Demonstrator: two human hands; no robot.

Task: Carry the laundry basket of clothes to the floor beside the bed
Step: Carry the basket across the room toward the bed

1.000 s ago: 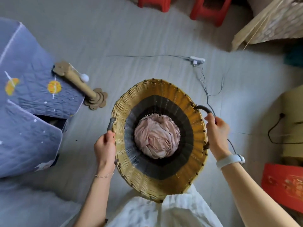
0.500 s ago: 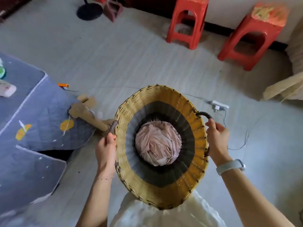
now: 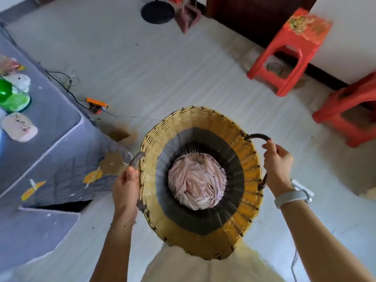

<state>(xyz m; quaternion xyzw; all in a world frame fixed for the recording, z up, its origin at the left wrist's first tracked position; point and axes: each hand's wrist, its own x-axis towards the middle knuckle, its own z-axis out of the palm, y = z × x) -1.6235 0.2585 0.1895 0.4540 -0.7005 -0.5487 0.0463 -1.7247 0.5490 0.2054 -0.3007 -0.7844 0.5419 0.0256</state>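
Observation:
A round woven laundry basket (image 3: 250, 180), yellow at the rim with grey and black bands lower down, hangs in front of my body above the pale floor. Crumpled pink clothes (image 3: 196, 183) fill its bottom. My left hand (image 3: 126, 188) grips the dark left handle and my right hand (image 3: 277, 162), with a white wristband, grips the dark right handle. The bed (image 3: 50, 143), covered in a blue-grey quilt, lies to the left, its corner close to the basket's left side.
Two red plastic stools (image 3: 291, 51) stand at the right. A fan base (image 3: 157, 12) and dustpan sit at the top. An orange device (image 3: 97, 103) with black cables lies on the floor by the bed. Toys and a green ball (image 3: 5, 92) rest on the bed.
The view has swung up and left across the room while I carry the basket: the stools came into view and shifted right, and more of the bed shows. Both hands kept their grip.

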